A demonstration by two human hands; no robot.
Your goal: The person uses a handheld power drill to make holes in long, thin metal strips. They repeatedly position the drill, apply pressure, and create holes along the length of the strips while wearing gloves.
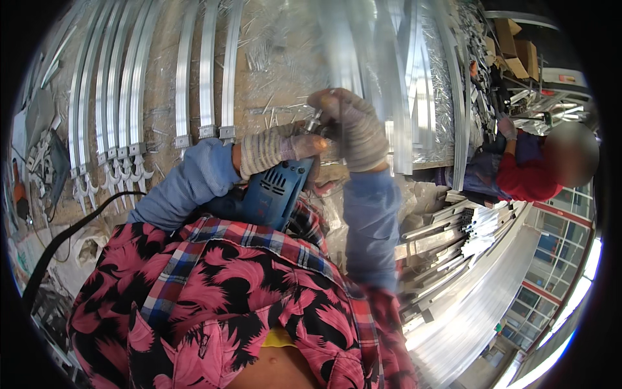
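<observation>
A blue corded power drill [277, 189] lies against my front, its metal chuck [312, 123] pointing away from me. My left hand [275, 150], in a striped knit glove, is closed round the front of the drill, just behind the chuck. Beside the chuck tip my right hand [353, 123], in a matching glove, has its fingers bent and pressed together. Whatever small piece it pinches there is hidden by the fingers. Beyond both hands is a worktable [275, 84] scattered with metal slivers.
Long silver metal bars [207, 71] with end fittings lie in rows at the left. More profiles [405, 97] stretch along the right side. A black cable [65, 236] curves at the lower left. A person in red [528, 168] works at the right, near stacked profiles [466, 230] and cardboard boxes [515, 48].
</observation>
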